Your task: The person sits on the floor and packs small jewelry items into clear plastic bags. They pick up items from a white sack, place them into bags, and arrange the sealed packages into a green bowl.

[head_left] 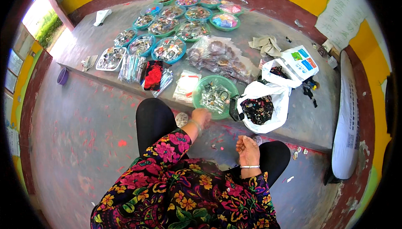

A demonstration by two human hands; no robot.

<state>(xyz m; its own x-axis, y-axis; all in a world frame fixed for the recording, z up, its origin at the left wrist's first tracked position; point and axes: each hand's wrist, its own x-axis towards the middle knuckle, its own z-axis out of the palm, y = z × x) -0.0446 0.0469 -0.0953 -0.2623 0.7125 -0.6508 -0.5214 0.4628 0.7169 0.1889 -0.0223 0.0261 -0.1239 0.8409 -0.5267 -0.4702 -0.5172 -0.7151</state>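
Note:
My left hand (202, 118) is at the near left rim of a green basin (196, 99); motion smears its fingers, so what it holds, if anything, does not show. In that basin lie small clear packets (215, 97) with dark and pale pieces inside. My right hand (248, 148) is raised over my lap, its fingers curled and closed; anything in them is too small to name. Just beyond it stands an open white bag (276, 122) full of small dark, multicoloured pieces (257, 110). A stack of clear flat bags (187, 86) lies left of the basin.
Several basins of packets, among them a blue basin (183, 55), cover the raised floor. A heap of clear bags (222, 59) lies behind the green basin. A second white bag (278, 80) stands at right. The step edge (104, 80) runs before me; a purple bucket (63, 76) is far left.

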